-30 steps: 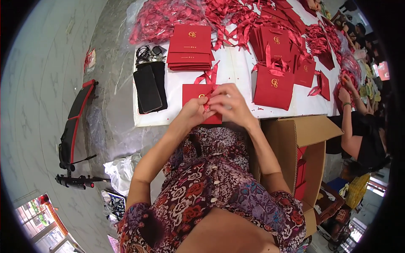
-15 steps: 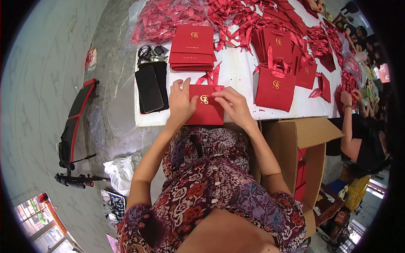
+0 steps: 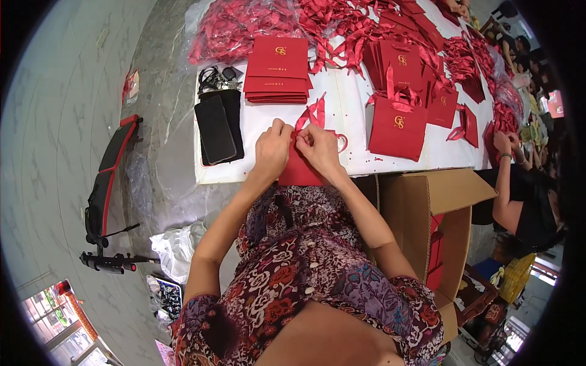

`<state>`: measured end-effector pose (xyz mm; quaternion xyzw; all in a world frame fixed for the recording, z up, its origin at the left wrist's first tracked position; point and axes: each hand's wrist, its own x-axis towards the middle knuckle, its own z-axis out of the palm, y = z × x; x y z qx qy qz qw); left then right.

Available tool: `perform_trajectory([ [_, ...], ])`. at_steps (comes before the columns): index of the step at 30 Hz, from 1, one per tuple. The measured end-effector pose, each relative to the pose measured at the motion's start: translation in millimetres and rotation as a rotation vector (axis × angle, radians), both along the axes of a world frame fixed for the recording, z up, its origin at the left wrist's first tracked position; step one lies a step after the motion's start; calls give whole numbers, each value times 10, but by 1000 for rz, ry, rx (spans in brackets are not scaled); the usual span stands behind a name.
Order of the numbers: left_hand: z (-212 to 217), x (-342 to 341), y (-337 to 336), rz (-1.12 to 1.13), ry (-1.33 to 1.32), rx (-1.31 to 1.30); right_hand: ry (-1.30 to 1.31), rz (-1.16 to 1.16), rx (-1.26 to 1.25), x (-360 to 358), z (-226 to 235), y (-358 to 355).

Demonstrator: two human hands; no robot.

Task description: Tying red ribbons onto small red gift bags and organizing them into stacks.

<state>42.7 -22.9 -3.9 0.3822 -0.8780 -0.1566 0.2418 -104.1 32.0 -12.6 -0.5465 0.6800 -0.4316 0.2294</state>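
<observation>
A small red paper bag (image 3: 299, 172) lies at the table's near edge, right in front of me, its upper part covered by my hands. My left hand (image 3: 272, 150) is closed at the bag's upper left edge, fingers curled over it. Close beside it, my right hand (image 3: 320, 150) pinches at the bag's top, where a red ribbon runs; the fingertips partly hide the ribbon. A ribbon loop (image 3: 343, 142) sticks out to the right of that hand. Just beyond the bag, another loose red ribbon (image 3: 314, 113) rests on the white tabletop (image 3: 268, 114).
Flat red bags (image 3: 278, 67) are stacked ahead, beside a black phone (image 3: 215, 129) and cables (image 3: 217, 78). Bags with ribbons (image 3: 398, 129) stand to the right. Ribbon heaps (image 3: 244, 27) lie at the back. An open cardboard box (image 3: 452, 186) is at my right; another person's hands (image 3: 503, 143) are farther right.
My right hand has moved left toward my left hand, and both now meet at the bag's top. The left fingers have curled in. The bag's gold emblem is now out of sight.
</observation>
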Motion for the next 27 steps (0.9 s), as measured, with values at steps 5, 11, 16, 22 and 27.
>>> perform_trajectory([
  [5, 68, -30, -22, -92, 28, -96, -51, -68, 7, 28, 62, 30],
  [11, 2, -20, -52, -46, 197, 185, 115, -56, -137, 118, 3, 107],
  [16, 54, 52, -109, -75, 296, 472, -54, 66, -66, -25, 50, 84],
  [22, 221, 32, -141, -186, 97, 319, 188, 129, -62, -230, 201, 43],
  [27, 374, 65, -165, -302, 126, 485, -41, 288, 78, -490, 168, 48],
])
